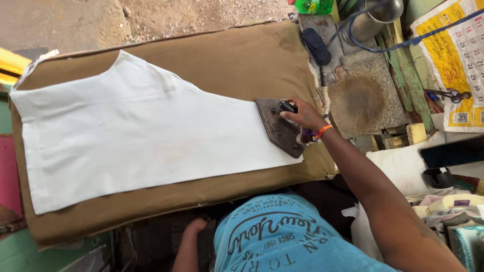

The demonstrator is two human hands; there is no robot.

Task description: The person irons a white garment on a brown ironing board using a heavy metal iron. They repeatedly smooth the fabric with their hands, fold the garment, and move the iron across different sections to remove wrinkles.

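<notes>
Wrapped fully around the dark handle, the right hand (301,115) holds a heavy, dark metal iron (278,126) flat on a white garment (136,133), its fingers closed tight over the grip so the weight can be steered from above. An orange band sits on that wrist. The iron rests on the garment's narrow end, and its pointed sole lies across the cloth edge closest to the person. The garment is spread smooth over a brown padded board (237,55), with its wide end far from the iron, toward the other end of the board; lying flat like that, it gives the sole an even surface to press.

The left hand (194,226) hangs low below the board's near edge, well away from the iron, by a dark surface under the board; whether its fingers are curled or spread cannot be told from this angle, and nothing shows in it.

Just beyond the iron, off the board's end, lies a grey stone slab (365,95) with a round scorched patch, seemingly a resting place for hot metal. Farther from the iron, past the slab, a yellow and white wall calendar (454,65) lies at an angle, a rectangular sheet with a grid of dates. A green plastic bottle (312,6) sits beyond the slab at the frame's top edge, beside a metal cylinder (370,20) looped by a blue cord (403,44).
</notes>
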